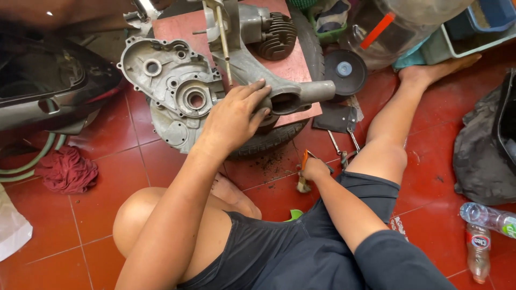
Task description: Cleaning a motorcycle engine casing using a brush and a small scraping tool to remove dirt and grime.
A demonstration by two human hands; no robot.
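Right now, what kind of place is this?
Probably a small home repair workshop: an engine casing lies on a tyre on the red tiled floor, and wrenches lie close by.

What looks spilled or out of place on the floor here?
Dark crumbs of dirt lie scattered on the red tiles by the tyre. Two plastic bottles lie on their sides at the right, and a red rag is crumpled at the left.

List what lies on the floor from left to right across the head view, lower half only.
White bag → red rag → left hand on the engine case just above → right hand gripping an orange-handled brush → plastic bottles.
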